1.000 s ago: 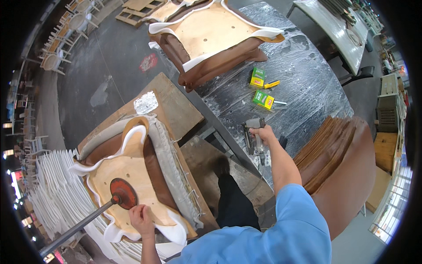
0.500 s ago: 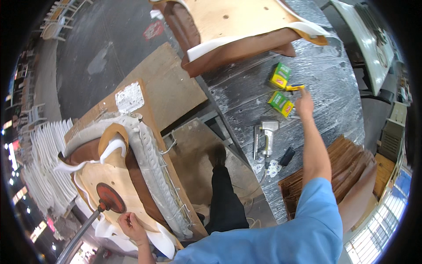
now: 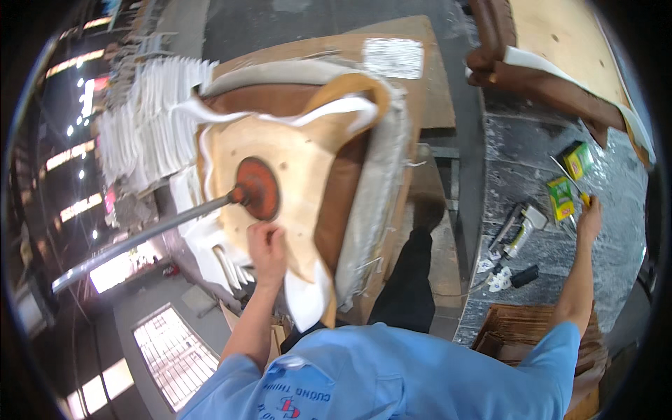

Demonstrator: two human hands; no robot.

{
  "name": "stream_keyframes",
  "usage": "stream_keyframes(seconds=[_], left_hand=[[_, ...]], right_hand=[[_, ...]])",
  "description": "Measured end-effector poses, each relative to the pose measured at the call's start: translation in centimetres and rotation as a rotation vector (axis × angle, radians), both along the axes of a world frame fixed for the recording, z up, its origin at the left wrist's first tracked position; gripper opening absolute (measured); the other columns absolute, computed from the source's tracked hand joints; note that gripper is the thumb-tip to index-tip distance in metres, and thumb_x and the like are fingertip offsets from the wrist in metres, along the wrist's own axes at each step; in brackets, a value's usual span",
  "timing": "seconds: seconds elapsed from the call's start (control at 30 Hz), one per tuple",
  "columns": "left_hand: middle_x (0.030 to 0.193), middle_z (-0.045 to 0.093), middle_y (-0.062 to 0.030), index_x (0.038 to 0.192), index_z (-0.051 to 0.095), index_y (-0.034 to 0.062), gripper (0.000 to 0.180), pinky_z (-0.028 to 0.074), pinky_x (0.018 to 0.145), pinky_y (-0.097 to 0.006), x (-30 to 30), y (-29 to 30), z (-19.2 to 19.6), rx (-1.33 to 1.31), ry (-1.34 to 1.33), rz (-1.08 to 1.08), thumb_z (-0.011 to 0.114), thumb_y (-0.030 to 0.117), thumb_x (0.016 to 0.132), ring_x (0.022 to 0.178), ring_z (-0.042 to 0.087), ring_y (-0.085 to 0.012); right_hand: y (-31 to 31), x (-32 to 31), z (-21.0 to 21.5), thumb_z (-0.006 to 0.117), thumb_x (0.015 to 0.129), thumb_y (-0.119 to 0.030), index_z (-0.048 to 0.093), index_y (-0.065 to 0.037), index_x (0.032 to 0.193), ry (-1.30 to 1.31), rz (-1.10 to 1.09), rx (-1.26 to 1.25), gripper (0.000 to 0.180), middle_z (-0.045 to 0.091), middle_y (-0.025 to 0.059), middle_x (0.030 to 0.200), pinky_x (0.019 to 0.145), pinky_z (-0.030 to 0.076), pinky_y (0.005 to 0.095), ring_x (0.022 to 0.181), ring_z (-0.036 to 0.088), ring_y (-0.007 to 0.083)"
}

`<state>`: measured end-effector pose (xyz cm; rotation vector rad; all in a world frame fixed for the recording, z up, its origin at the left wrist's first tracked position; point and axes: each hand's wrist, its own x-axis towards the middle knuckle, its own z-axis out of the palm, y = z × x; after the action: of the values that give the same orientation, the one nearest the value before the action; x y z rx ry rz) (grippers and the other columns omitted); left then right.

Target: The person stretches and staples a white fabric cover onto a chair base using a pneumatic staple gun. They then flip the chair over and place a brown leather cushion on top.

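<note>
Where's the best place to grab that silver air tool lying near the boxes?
Probably by its slim silver handle, from above and the right: the air tool lies on its side, its dark bar runs along the left, and the gap between them seems to leave finger room.

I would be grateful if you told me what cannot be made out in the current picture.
All in the head view:
- Left hand: its own curl and some blur hide whether it holds anything.
- Wooden panel: the patch behind the red disc is covered.
- Yellow-handled tool: the right hand hides part of its handle.
- Far upholstered seat: the picture's edge cuts it off.
- Brown stack: the right sleeve hides part.
</note>
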<state>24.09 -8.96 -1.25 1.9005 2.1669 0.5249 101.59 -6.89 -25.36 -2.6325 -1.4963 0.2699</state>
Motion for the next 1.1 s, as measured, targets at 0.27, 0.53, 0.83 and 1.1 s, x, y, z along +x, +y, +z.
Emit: stream_keyframes(seconds=[0.27, 0.53, 0.83, 1.1], left_hand=[[0.104, 0.061, -0.0187, 0.099, 0.062, 0.0000, 0.012, 0.053, 0.085, -0.046, -0.5, 1.0, -0.6, 0.064, -0.010, -0.147, 0.072, 0.004, 0.096, 0.097, 0.063, -0.0390], [0.099, 0.064, -0.0145, 0.109, 0.069, -0.0014, 0.017, 0.057, 0.078, -0.039, -3.9, 0.8, -1.8, 0.124, -0.479, -0.183, 0.075, 0.000, 0.093, 0.088, 0.067, -0.0300], [0.101, 0.067, -0.0171, 0.107, 0.078, 0.0011, 0.018, 0.057, 0.081, -0.045, -5.7, 3.2, -1.2, 0.043, -0.416, -0.489, 0.077, 0.011, 0.091, 0.091, 0.070, -0.0351], [0.096, 0.066, -0.0190, 0.091, 0.075, 0.0011, 0.010, 0.057, 0.081, -0.048, -6.2, 4.5, -1.4, 0.091, -0.317, -0.574, 0.078, 0.010, 0.087, 0.090, 0.069, -0.0392]], right_hand=[[-9.2, -14.3, 6.7, 0.075, 0.101, -0.023, 0.068, -0.001, 0.130, 0.261, -0.264, 0.251, 0.037, 0.074, 0.0168, 0.121, 0.100, 0.052, 0.0419, 0.113, 0.070, 0.0327], [-20.4, -33.3, 15.5, 0.074, 0.102, -0.005, 0.063, -0.001, 0.130, 0.871, -0.281, 0.576, 0.031, 0.065, 0.0024, 0.114, 0.090, 0.052, 0.0281, 0.104, 0.062, 0.0126], [-32.7, -50.0, 20.5, 0.075, 0.101, -0.005, 0.059, 0.000, 0.131, 0.823, -0.363, 0.685, 0.034, 0.065, 0.0038, 0.115, 0.094, 0.052, 0.0291, 0.104, 0.063, 0.0126], [-37.2, -59.3, 22.3, 0.077, 0.100, -0.007, 0.060, 0.000, 0.129, 0.897, -0.477, 0.671, 0.034, 0.066, 0.0036, 0.112, 0.092, 0.053, 0.0292, 0.102, 0.064, 0.0114]])
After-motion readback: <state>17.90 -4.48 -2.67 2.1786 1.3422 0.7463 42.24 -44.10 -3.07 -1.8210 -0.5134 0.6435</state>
